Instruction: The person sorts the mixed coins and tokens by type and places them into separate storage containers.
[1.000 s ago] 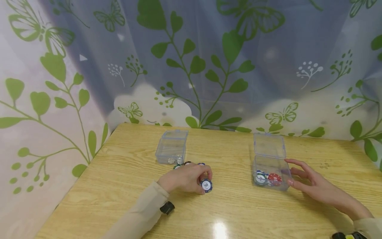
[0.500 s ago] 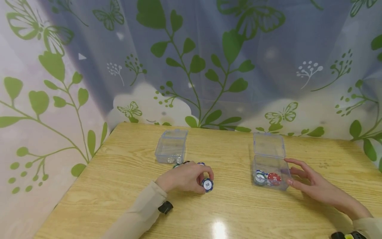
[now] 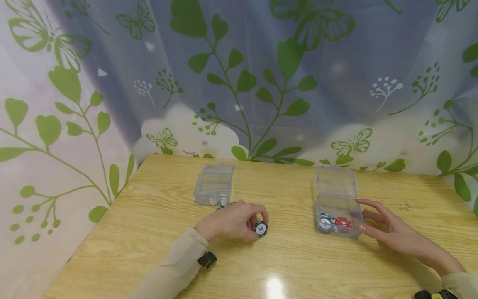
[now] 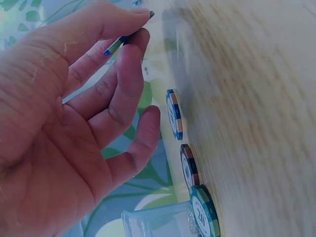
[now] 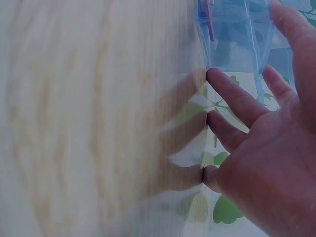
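Observation:
Between thumb and fingers, my left hand (image 3: 233, 222) pinches a blue poker chip (image 3: 261, 229) with a white centre. In the left wrist view that chip is edge-on at the fingertips. Below the fingers lie a blue chip (image 4: 174, 114), a dark chip (image 4: 189, 168) and a green chip (image 4: 203, 212) marked 20; my hand mostly hides them in the head view. My right hand (image 3: 396, 232) rests at the right side of an open clear plastic box (image 3: 337, 182), fingers spread, some fingertips on the table. Inside that box are a red chip (image 3: 343, 224) and several bluish chips (image 3: 326, 223).
A second clear box (image 3: 213, 187) with its lid open stands at the back left, shiny round pieces (image 3: 213, 201) at its front. The wooden table (image 3: 291, 249) meets a leaf-patterned curtain (image 3: 231, 83) behind.
My left hand has shifted very slightly right, and the pinched chip has moved a little up and right, its face tilting. The right hand and both boxes have stayed put.

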`<state>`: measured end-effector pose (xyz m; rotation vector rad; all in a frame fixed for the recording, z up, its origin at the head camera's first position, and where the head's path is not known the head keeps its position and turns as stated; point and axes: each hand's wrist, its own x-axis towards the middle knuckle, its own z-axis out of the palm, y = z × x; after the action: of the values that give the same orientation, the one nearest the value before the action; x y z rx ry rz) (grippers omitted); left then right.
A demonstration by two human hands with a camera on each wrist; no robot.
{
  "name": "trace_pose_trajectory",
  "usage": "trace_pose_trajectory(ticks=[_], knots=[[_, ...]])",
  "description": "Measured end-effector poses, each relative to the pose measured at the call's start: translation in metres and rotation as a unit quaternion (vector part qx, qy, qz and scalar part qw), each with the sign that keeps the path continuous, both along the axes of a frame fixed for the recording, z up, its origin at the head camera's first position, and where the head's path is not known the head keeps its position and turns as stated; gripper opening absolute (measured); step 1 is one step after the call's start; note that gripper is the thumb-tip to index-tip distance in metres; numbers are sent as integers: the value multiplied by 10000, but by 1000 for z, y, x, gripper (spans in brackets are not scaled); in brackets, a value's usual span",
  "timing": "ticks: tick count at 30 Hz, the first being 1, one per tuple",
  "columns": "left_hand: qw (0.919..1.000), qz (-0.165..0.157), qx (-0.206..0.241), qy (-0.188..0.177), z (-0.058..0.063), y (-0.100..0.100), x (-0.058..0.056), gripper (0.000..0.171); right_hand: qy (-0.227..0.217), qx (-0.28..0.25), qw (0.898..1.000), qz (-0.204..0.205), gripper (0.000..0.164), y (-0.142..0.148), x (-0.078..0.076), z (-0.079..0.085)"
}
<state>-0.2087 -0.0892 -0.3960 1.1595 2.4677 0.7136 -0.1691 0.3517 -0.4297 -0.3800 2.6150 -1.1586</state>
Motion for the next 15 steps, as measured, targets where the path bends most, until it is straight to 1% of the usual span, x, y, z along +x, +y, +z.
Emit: trace_pose_trajectory(ticks=[7, 15], knots=[[9997, 157, 206, 47, 4, 5, -3, 36, 29, 50, 10000, 10, 72, 0, 0, 0], [9985, 237, 481, 77, 14, 14, -4, 36, 184, 30, 9998, 53, 71, 0, 0, -1]])
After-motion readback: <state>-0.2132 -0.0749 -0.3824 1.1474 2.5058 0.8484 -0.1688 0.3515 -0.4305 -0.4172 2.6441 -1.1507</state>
